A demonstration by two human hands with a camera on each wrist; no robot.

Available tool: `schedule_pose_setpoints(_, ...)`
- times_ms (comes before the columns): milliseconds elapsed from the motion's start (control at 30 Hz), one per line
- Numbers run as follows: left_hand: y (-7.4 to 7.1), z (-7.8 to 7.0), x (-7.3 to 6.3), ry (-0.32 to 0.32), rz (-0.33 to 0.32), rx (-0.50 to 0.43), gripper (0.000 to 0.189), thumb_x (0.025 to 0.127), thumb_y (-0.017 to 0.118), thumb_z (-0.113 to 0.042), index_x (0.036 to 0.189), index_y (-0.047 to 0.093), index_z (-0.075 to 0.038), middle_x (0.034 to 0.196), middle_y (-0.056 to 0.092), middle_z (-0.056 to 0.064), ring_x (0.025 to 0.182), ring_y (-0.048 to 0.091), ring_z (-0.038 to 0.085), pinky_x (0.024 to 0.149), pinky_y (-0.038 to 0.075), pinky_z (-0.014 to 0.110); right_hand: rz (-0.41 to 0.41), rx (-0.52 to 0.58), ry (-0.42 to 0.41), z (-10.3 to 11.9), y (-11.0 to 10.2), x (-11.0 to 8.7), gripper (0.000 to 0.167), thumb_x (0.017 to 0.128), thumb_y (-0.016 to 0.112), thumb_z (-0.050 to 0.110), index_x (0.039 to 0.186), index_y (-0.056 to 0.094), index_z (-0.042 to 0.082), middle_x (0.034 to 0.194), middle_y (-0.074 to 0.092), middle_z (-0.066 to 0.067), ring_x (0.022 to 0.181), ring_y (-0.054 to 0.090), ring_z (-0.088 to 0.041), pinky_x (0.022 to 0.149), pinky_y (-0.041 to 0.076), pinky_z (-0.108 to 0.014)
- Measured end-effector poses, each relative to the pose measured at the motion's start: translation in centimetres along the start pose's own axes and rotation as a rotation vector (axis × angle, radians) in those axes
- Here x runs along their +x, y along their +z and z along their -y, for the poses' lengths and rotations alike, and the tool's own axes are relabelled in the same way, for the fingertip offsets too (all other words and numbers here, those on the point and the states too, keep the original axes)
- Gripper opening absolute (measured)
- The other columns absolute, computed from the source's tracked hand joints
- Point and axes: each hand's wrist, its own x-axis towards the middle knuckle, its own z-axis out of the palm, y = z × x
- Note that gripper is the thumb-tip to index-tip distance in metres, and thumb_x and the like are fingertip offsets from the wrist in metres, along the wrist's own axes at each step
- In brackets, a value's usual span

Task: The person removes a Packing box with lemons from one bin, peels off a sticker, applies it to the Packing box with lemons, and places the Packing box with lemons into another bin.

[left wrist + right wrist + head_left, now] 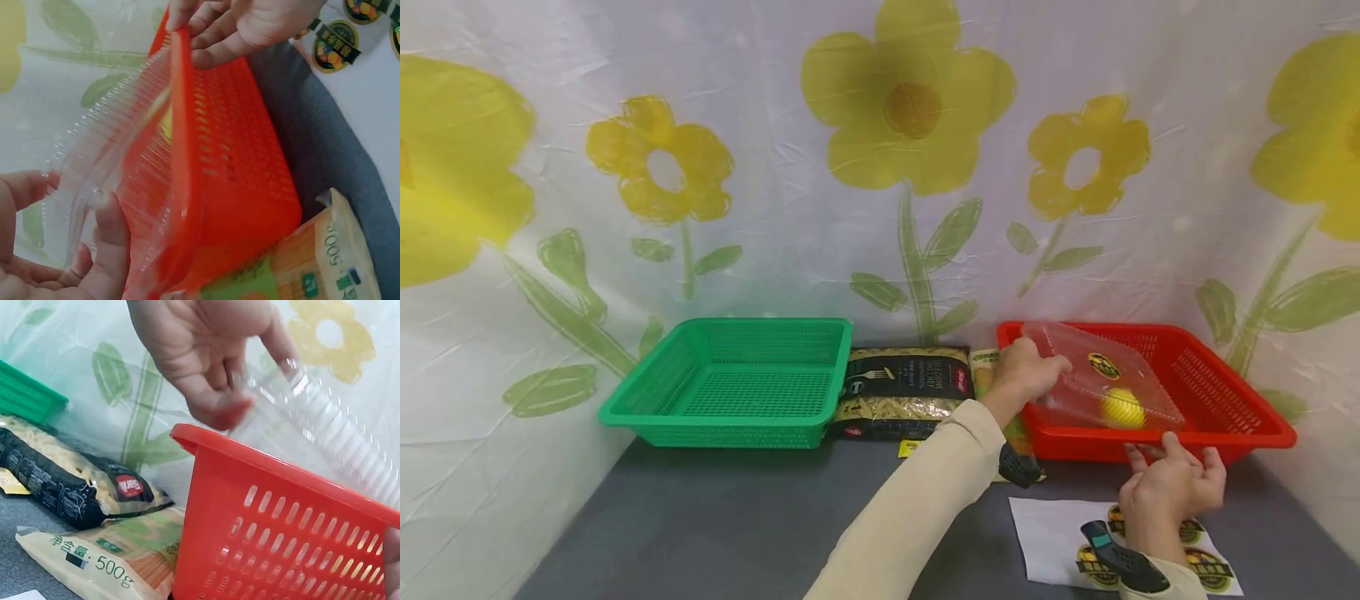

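Observation:
Over the red basket (1277, 429), my left hand (1030, 371) grips the end of a clear plastic container (1078, 367), which tilts with its left end raised. In the left wrist view the thumb and fingers are on either side of the container's ridged edge (94, 119). A round sticker with dark and yellow print (1103, 365) is on the container. A round yellow thing (1123, 408) shows through the clear plastic. My right hand (1172, 487) is at the basket's front rim, pinching it between thumb and fingers in the left wrist view.
To the left stands a green basket (722, 433). Between the baskets lie a black pasta bag (902, 379) and a 500 g packet (100, 562), close against the red basket. A white sticker sheet (1052, 533) lies in front. A flowered curtain (775, 250) hangs behind.

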Motion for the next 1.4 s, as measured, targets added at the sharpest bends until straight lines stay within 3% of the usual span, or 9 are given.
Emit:
schedule_pose_setpoints(167, 0.3, 0.4, -0.3, -0.010, -0.032, 0.118, 0.034, 0.087, 0.076, -0.039, 0.074, 0.060, -0.012, 0.066, 0.057, 0.001, 0.067, 0.053, 0.015, 0.057, 0.047, 0.027, 0.003, -0.010, -0.007, -0.5, 0.1, -0.2, 0.058, 0.093, 0.073, 0.011, 0.140, 0.043, 0.028, 0.142, 0.044, 0.004, 0.120, 0.051, -0.013, 0.068, 0.062, -0.032)
schedule_pose_setpoints(433, 0.6, 0.4, -0.6, -0.011, -0.077, 0.093, 0.040, 0.084, 0.081, -0.045, 0.076, 0.063, -0.011, 0.072, 0.057, 0.001, 0.079, 0.050, 0.017, 0.064, 0.049, 0.029, -0.003, -0.006, 0.000, -0.1, 0.1, 0.0, 0.057, 0.093, 0.072, 0.009, 0.138, 0.043, 0.027, 0.140, 0.043, 0.004, 0.120, 0.049, -0.012, 0.074, 0.061, -0.036)
schedule_pose_setpoints(533, 0.4, 0.6, -0.7, -0.008, -0.076, 0.055, 0.036, 0.085, 0.080, -0.043, 0.082, 0.063, -0.011, 0.073, 0.057, 0.001, 0.077, 0.055, 0.017, 0.064, 0.050, 0.028, -0.002, -0.008, 0.010, 0.0, 0.1, -0.1, 0.056, 0.093, 0.072, 0.009, 0.137, 0.042, 0.027, 0.140, 0.042, 0.005, 0.120, 0.048, -0.012, 0.073, 0.062, -0.036)
schedule_pose_setpoints(733, 0.3, 1.1, -1.1, -0.028, -0.052, -0.103, 0.026, 0.088, 0.077, -0.029, 0.095, 0.059, -0.011, 0.073, 0.057, 0.001, 0.046, 0.063, 0.020, 0.048, 0.051, 0.024, 0.013, 0.012, 0.024, 0.2, 0.2, -0.2, 0.055, 0.093, 0.073, 0.009, 0.135, 0.042, 0.026, 0.139, 0.043, 0.005, 0.112, 0.055, -0.017, 0.069, 0.062, -0.034)
schedule_pose_setpoints(900, -0.2, 2.0, -1.6, -0.032, -0.034, -0.202, 0.024, 0.088, 0.074, -0.023, 0.100, 0.059, -0.010, 0.077, 0.058, 0.001, 0.048, 0.064, 0.022, 0.050, 0.055, 0.027, 0.007, 0.035, 0.028, 0.0, 0.1, -0.1, 0.050, 0.092, 0.073, 0.008, 0.129, 0.044, 0.024, 0.133, 0.045, 0.004, 0.105, 0.059, -0.021, 0.066, 0.062, -0.034)
schedule_pose_setpoints(1033, -1.1, 3.0, -2.2, -0.022, -0.009, -0.286, 0.037, 0.089, 0.071, -0.016, 0.123, 0.060, -0.007, 0.078, 0.057, 0.002, 0.050, 0.059, 0.020, 0.056, 0.059, 0.036, -0.007, 0.052, 0.042, -0.1, 0.1, -0.1, 0.046, 0.092, 0.073, 0.007, 0.124, 0.045, 0.023, 0.130, 0.044, 0.005, 0.097, 0.059, -0.022, 0.065, 0.062, -0.034)
schedule_pose_setpoints(1133, -1.7, 3.9, -2.6, -0.018, -0.011, -0.303, 0.048, 0.089, 0.071, -0.013, 0.135, 0.058, -0.011, 0.072, 0.057, 0.002, 0.046, 0.052, 0.016, 0.051, 0.058, 0.034, -0.015, 0.054, 0.058, -0.3, 0.2, -0.2, 0.045, 0.092, 0.073, 0.005, 0.121, 0.044, 0.022, 0.130, 0.043, 0.005, 0.094, 0.057, -0.020, 0.067, 0.062, -0.033)
schedule_pose_setpoints(1333, -3.2, 5.9, -3.6, 0.051, -0.003, -0.350, 0.045, 0.088, 0.070, -0.010, 0.132, 0.060, -0.011, 0.076, 0.060, -0.001, 0.047, 0.054, 0.017, 0.046, 0.053, 0.030, -0.022, 0.030, 0.058, -0.2, 0.5, -0.5, 0.046, 0.089, 0.071, -0.002, 0.116, 0.042, 0.021, 0.124, 0.039, 0.005, 0.101, 0.054, -0.018, 0.064, 0.060, -0.028)
schedule_pose_setpoints(1400, -3.6, 6.7, -4.1, 0.078, 0.016, -0.376, 0.042, 0.088, 0.069, -0.011, 0.130, 0.060, -0.013, 0.081, 0.060, -0.001, 0.053, 0.058, 0.020, 0.050, 0.056, 0.035, -0.031, 0.025, 0.046, 0.0, 0.6, -0.5, 0.047, 0.088, 0.071, -0.003, 0.115, 0.041, 0.021, 0.121, 0.039, 0.005, 0.089, 0.053, -0.017, 0.060, 0.057, -0.024)
